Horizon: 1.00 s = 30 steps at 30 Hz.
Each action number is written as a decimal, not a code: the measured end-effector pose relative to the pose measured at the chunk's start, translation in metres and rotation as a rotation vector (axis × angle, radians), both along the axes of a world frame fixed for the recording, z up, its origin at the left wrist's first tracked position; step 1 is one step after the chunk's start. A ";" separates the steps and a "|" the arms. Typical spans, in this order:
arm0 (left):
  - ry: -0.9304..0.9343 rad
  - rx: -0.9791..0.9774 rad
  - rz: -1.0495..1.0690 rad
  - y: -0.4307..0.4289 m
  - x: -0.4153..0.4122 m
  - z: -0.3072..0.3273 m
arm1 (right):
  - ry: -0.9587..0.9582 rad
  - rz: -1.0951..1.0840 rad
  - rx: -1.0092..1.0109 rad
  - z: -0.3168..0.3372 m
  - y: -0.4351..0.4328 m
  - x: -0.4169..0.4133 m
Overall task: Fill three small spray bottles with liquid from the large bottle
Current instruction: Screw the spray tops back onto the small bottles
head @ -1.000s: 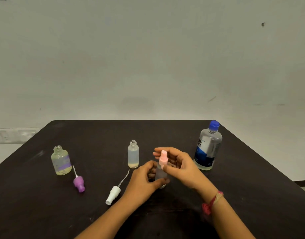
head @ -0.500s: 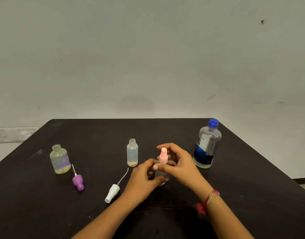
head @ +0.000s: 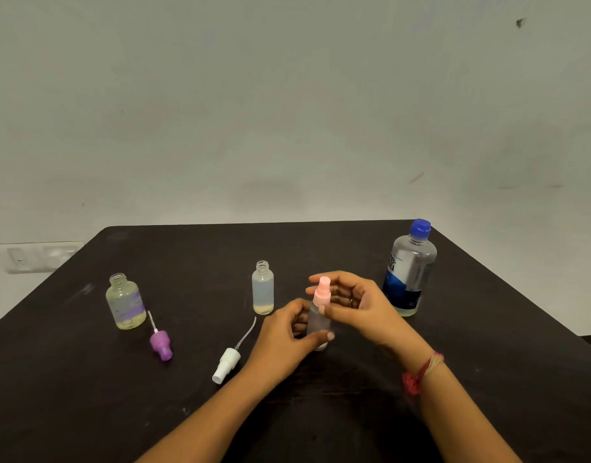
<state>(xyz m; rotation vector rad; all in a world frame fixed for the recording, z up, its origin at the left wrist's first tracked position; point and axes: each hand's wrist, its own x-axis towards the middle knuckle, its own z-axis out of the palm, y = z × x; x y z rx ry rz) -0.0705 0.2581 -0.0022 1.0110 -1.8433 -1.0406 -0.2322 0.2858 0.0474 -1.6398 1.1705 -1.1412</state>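
Note:
A small clear spray bottle (head: 318, 324) stands at the table's middle; my left hand (head: 285, 335) grips its body. My right hand (head: 357, 304) pinches its pink spray top (head: 321, 294). Behind it stands an uncapped frosted small bottle (head: 262, 289) with a little liquid at the bottom. At the left stands an uncapped round bottle (head: 125, 304) with yellowish liquid. A purple spray top (head: 161, 344) and a white spray top (head: 226, 364) lie on the table, tubes pointing away. The large bottle (head: 410, 272), blue-capped, stands upright at the right.
Everything sits on a dark table (head: 487, 379) whose far edge meets a pale wall. A wall socket plate (head: 37, 257) shows past the table's left corner.
My right hand's fingers have shifted around the pink top while my left hand keeps holding the bottle. The view has tilted slightly; the other things have not moved.

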 end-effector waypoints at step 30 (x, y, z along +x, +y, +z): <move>0.016 0.035 -0.006 -0.003 0.000 -0.002 | 0.058 -0.054 -0.006 0.002 -0.001 0.002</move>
